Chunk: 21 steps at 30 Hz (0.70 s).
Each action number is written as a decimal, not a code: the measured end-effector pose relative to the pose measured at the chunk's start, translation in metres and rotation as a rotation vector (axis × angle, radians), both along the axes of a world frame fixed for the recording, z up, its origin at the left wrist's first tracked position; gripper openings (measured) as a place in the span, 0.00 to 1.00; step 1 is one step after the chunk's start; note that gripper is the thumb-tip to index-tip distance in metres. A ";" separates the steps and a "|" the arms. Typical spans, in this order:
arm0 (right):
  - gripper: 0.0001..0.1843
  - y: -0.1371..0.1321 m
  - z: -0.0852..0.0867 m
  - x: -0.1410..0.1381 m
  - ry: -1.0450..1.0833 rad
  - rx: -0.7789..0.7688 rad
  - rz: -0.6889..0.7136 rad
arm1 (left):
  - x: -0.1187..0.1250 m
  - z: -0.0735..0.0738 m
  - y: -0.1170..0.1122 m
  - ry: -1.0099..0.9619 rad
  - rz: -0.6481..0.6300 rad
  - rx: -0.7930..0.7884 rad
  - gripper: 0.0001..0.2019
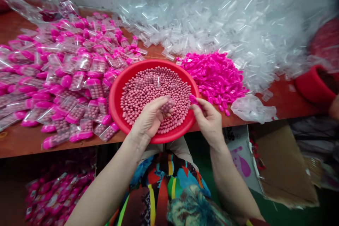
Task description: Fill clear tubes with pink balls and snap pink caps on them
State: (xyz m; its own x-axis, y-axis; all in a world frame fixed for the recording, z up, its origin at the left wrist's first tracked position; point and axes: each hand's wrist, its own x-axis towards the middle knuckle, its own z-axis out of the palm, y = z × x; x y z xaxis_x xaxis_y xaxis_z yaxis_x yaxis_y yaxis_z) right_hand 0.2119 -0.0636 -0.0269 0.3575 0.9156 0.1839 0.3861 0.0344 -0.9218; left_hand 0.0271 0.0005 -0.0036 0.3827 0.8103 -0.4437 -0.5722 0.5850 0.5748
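Observation:
My left hand (pixel 152 116) is closed around a small clear container (pixel 167 106) filled with pink beads, above the red basin (pixel 114 113). Small round pink beads (pixel 148 90) fill much of that basin. At its right rim, my right hand (pixel 208 117) pinches a bright pink cap (pixel 193 99) between thumb and fingertips. Beyond that hand lies a heap of loose pink caps (pixel 212 74). A heap of capped, bead-filled containers (pixel 82 60) spreads over the table to the left.
Clear empty containers (pixel 206 24) are piled along the wall. A crumpled plastic bag (pixel 253 107) lies near the front edge of the red-brown table (pixel 287 100). A red bucket (pixel 314 84) stands at right. Below are an open cardboard box (pixel 286 162) and pink packages (pixel 58 190).

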 end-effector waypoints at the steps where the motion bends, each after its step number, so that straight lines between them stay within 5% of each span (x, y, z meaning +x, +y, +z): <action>1: 0.17 0.005 0.007 -0.011 0.025 0.009 0.050 | 0.000 0.000 -0.001 0.011 -0.009 0.014 0.08; 9: 0.18 0.020 0.016 -0.032 -0.112 0.067 0.204 | -0.002 -0.004 -0.001 0.006 -0.024 0.045 0.13; 16: 0.13 0.024 0.017 -0.039 0.114 0.063 -0.067 | -0.001 -0.001 -0.002 0.002 -0.046 0.052 0.13; 21: 0.09 0.030 0.023 -0.051 0.078 0.126 0.065 | 0.000 -0.002 -0.004 -0.059 -0.098 0.092 0.11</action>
